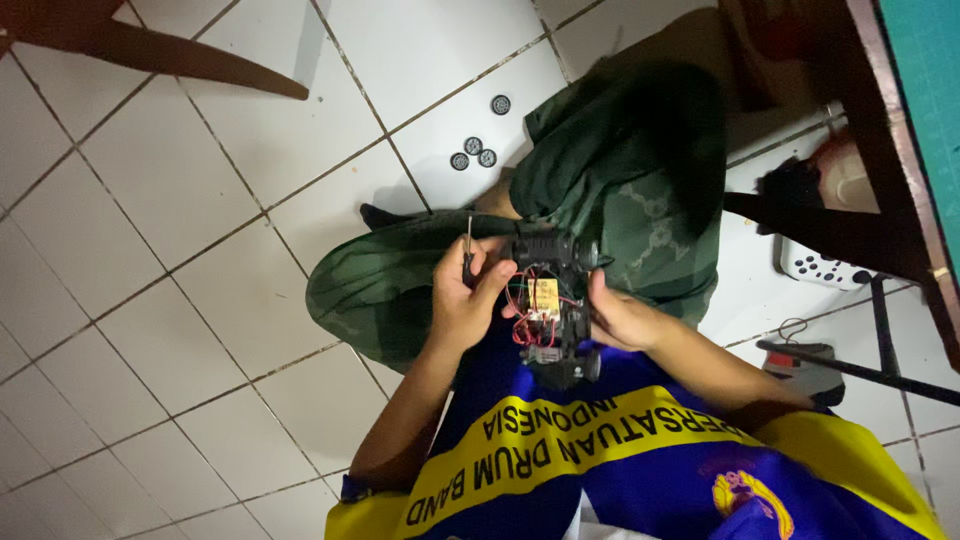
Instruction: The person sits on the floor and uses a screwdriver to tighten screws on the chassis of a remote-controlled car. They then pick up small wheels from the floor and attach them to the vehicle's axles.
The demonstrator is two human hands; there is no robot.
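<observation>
- A small toy car chassis (548, 305) is held over the person's lap, between both hands, above green trousers (620, 200).
- Its long axis runs up and down the view, roughly away from the person's body: one black end points toward the knees, the other, with a small wheel (592, 365), toward the blue and yellow shirt (600, 470).
- The open side faces the camera, showing red wires and a yellow part in the middle.
- The left hand (465, 300) closes its grip on the chassis's left edge; the same hand also holds a thin screwdriver (468, 250), its shaft pointing up, away from the body.
- The right hand (620, 318) clasps the chassis's right edge, fingers wrapped behind it.
- The chassis thus lies directly between the two grips, touching both.
- Four loose black wheels (475, 150) lie on the white tiled floor (180, 300), well apart from the hands, beyond the knee.
</observation>
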